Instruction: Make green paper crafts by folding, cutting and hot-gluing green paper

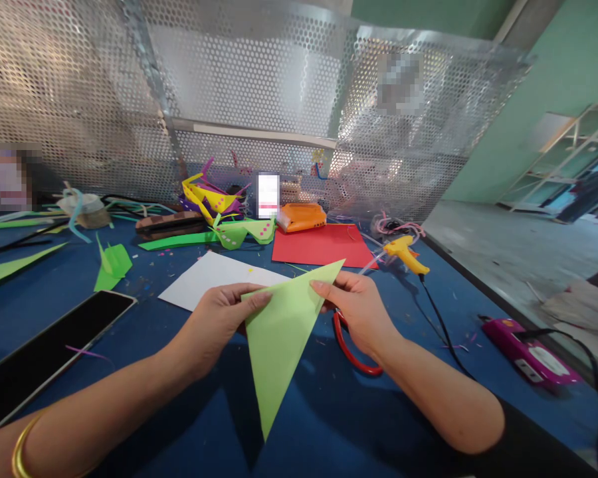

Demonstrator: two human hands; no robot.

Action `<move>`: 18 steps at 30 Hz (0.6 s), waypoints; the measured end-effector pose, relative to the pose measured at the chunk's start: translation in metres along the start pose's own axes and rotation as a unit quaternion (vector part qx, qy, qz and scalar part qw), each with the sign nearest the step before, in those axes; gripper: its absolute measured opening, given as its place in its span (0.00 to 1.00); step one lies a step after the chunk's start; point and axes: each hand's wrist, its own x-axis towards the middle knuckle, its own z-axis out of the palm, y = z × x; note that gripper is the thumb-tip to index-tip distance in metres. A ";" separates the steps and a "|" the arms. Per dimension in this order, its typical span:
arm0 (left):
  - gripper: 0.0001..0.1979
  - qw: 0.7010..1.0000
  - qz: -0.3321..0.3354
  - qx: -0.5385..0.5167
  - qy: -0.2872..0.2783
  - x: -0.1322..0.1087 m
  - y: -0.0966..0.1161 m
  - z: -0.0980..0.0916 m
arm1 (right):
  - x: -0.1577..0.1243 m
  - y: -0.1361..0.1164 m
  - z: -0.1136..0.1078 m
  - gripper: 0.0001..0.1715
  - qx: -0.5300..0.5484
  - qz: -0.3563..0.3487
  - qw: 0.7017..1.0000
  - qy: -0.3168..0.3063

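Observation:
A light green paper triangle (284, 332) is held up over the blue table, one point hanging down toward me. My left hand (224, 318) pinches its upper left corner, thumb in front and fingers behind. Near the upper right corner, my right hand (356, 305) grips the same paper, its fingers partly hidden behind the sheet. Under my right hand lies a tool with a red loop handle (351, 352), probably scissors; the rest of it is hidden. A white sheet (194, 282) and a red sheet (323, 245) lie flat behind the triangle.
A yellow glue gun (406, 252) and a purple power strip (528, 352) with black cords lie at right. At left are a dark-screened phone-shaped slab (54, 352) and a folded green paper piece (113, 262). Behind sit green paper glasses (244, 232), an orange object (303, 217) and perforated metal panels (249, 73).

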 end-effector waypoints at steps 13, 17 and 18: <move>0.09 0.979 -0.132 -0.143 -0.063 0.001 0.005 -0.001 | 0.010 -0.012 -0.030 0.17 -0.544 -0.534 0.646 -0.035; 0.11 0.988 -0.091 -0.126 -0.009 0.008 0.000 -0.005 | 0.009 -0.014 -0.027 0.12 -0.508 -0.455 0.732 -0.015; 0.12 0.990 -0.068 -0.122 0.010 0.010 -0.002 -0.006 | 0.009 -0.014 -0.026 0.11 -0.479 -0.421 0.770 -0.002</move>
